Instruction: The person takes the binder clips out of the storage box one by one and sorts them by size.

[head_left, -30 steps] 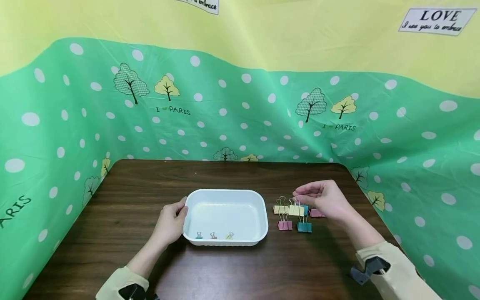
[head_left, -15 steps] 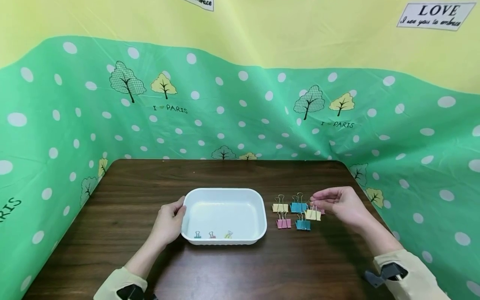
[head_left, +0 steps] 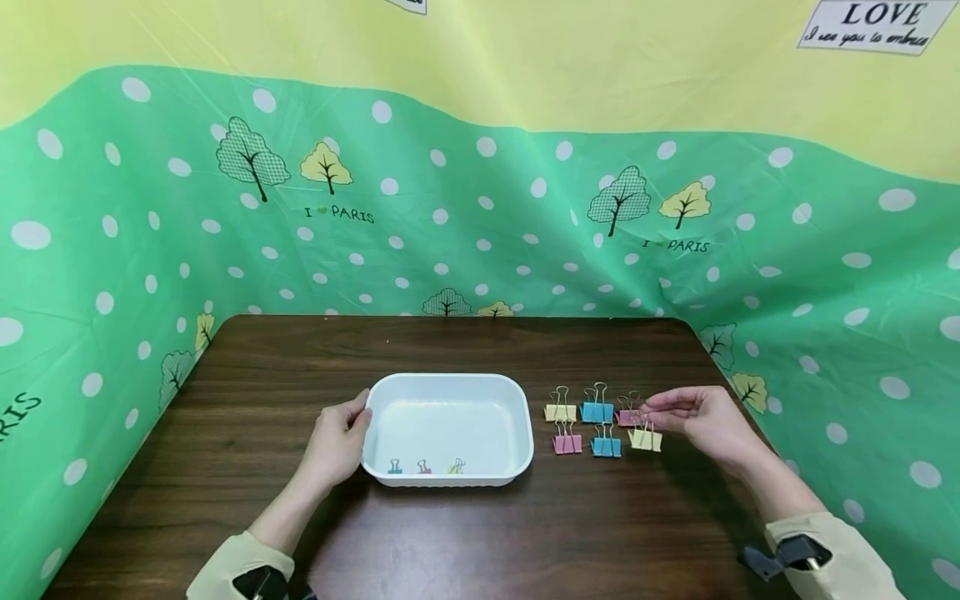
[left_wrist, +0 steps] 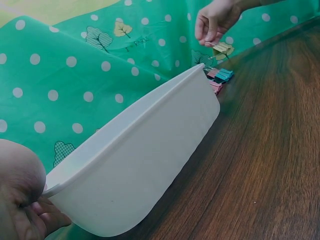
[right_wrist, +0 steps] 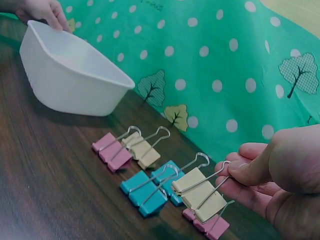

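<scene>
Binder clips lie in two rows on the wooden table, at 3 o'clock from the white tray. The far row comprises the far yellow clip, the far blue clip and the far pink clip. The near row comprises the near pink clip and the near blue clip, with the held yellow clip at the group's 4 o'clock corner. The right hand pinches this last clip by its wire handle between thumb and forefinger; contact with the table cannot be determined. The left hand grips the tray's 9 o'clock end between thumb and fingers. Progress, by judgement: five clips are set down, clear of any grip; the sixth, not yet released, is the only one outstanding. Three clip-like shapes show inside the tray at 6 o'clock; whether they are loose clips or markings cannot be determined.
</scene>
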Tool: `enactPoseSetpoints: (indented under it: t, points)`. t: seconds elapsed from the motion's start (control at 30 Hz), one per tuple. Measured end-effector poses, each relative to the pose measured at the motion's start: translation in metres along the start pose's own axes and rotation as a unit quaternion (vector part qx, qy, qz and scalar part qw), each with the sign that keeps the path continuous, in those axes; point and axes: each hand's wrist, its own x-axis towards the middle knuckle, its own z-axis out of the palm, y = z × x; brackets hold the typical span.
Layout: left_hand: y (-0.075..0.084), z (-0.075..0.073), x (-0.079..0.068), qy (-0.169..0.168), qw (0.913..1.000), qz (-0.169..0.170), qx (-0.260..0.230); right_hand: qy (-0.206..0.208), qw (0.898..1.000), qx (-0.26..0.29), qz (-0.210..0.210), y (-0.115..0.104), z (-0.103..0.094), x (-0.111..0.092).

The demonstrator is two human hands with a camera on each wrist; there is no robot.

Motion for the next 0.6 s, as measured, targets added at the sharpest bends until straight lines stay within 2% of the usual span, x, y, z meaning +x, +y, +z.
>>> enactPoseSetpoints:
  t: [0.3,0.6]
  points:
    - [0.002,0.0,-0.001,-0.003,1.0,0.0,-0.007,-0.011,1.0,0.0,0.01,0.021,0.0,0.001]
    - [0.002,0.0,-0.001,-0.001,1.0,-0.001,-0.004,-0.017,0.999,0.019,0.028,0.03,0.004,0.002]
